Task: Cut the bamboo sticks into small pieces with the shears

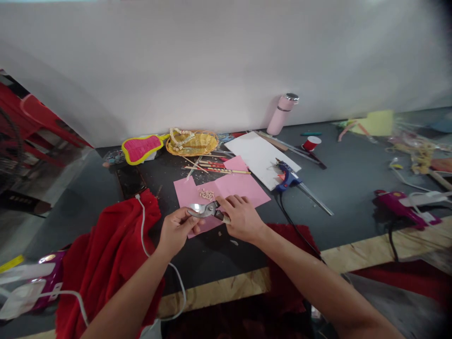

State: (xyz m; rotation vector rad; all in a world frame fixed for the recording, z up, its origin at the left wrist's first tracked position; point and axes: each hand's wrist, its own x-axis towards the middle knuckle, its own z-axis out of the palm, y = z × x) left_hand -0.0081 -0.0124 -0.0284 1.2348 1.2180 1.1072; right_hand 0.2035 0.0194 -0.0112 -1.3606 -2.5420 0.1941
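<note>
My right hand (243, 217) is wrapped around the handles of a pair of pruning shears (201, 210), whose metal blades point left. My left hand (178, 229) is closed in a pinch right by the blade tips; whatever sits between its fingers is too small or hidden to name. Both hands are over a pink sheet of paper (247, 188) near the table's front edge. Just beyond the blades, a small pile of pale bits (206, 194) lies on the paper.
Behind the paper are thin sticks (212, 166), a wicker basket (208, 142) and a pink-yellow paddle shape (141, 149). A blue glue gun (287, 176) rests on white paper (257, 148). A pink flask (281, 115) stands by the wall. Red cloth (109, 254) and a white cable (143, 226) lie left.
</note>
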